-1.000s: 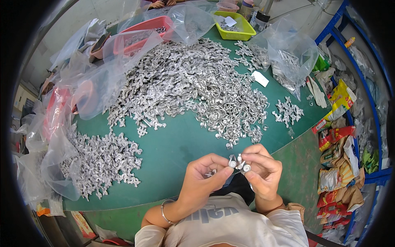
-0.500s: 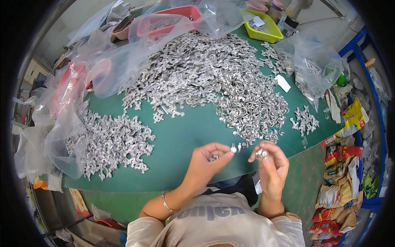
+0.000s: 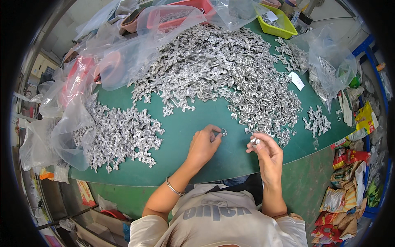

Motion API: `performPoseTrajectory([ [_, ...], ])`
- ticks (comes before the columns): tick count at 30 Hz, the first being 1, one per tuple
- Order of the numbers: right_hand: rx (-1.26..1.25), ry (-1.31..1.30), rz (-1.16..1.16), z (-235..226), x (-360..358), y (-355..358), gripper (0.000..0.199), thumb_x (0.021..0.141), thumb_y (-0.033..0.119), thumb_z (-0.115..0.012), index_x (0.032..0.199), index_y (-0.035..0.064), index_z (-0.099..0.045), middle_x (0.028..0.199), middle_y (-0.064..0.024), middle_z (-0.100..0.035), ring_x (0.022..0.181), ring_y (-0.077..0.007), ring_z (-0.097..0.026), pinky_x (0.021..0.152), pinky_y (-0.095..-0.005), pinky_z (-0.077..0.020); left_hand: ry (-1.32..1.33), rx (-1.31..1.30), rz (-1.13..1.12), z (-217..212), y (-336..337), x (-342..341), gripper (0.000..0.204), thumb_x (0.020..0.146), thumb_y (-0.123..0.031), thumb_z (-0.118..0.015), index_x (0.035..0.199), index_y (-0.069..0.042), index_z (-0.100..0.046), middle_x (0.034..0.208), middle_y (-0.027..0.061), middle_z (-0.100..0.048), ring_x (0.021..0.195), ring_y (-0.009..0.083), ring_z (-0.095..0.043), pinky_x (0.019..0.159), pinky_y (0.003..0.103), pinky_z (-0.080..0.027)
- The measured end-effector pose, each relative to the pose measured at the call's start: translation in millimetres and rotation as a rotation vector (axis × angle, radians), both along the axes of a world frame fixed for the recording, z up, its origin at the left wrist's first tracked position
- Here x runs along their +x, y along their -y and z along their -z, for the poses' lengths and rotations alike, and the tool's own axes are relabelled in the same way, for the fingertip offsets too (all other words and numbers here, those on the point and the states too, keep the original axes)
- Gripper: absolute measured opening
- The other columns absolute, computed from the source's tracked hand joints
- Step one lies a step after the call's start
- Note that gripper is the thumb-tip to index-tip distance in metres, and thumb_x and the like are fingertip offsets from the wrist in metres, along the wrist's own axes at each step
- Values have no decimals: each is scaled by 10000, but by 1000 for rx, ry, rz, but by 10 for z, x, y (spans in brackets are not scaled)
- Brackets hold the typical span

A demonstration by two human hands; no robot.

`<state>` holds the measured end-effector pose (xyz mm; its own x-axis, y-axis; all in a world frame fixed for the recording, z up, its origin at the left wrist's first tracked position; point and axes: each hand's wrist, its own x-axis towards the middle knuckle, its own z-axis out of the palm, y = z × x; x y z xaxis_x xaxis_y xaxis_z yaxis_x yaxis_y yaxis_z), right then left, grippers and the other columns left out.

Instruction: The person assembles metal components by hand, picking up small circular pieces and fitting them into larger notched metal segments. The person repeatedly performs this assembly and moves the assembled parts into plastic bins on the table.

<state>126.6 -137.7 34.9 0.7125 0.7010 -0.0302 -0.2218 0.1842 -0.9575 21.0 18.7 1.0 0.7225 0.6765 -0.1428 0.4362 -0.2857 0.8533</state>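
Observation:
My left hand [image 3: 203, 145] is curled above the green table, with small silvery metal parts partly hidden in its fingers. A curved, ring-like metal part [image 3: 224, 132] shows at its fingertips; I cannot tell whether it is held or lies on the table. To the right, my right hand [image 3: 268, 155] pinches small rounded metal pieces [image 3: 255, 142] between thumb and fingers. Just beyond it spreads a heap of shiny curved metal parts [image 3: 263, 101]. That heap merges with a larger pile of duller grey metal parts [image 3: 197, 66].
Another pile of grey parts [image 3: 123, 136] lies at left beside clear plastic bags [image 3: 70, 144]. A red tray [image 3: 210, 12] and a yellow-green tray [image 3: 288, 31] stand at the back. At right are a small cluster of parts [image 3: 317, 121] and a white paper tag [image 3: 296, 80].
My left hand has drawn away from my right hand, toward the left and farther over the table. The right hand keeps its pinch. The whole view has shifted slightly.

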Motion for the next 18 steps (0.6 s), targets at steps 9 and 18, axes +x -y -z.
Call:
performPoseTrajectory([
  [9,264,-322,-80,-164,-80,-19,288,913,105,-375,1110,-80,-473,997,-167,-522,789,-209,-549,644,-326,-469,666,-1233,150,-669,86,-178,495,824,-17,-530,1276,18,-330,1218,160,-457,1069,242,-490,887,369,-423],
  [18,-141,620,-181,-424,-168,-20,302,758,-21,-613,1055,19,-583,703,-11,-421,505,-88,-330,462,-238,-298,753,-1428,89,-809,305,-184,444,874,-94,-499,1248,101,-362,1328,230,-348,1242,315,-353,1032,394,-307],
])
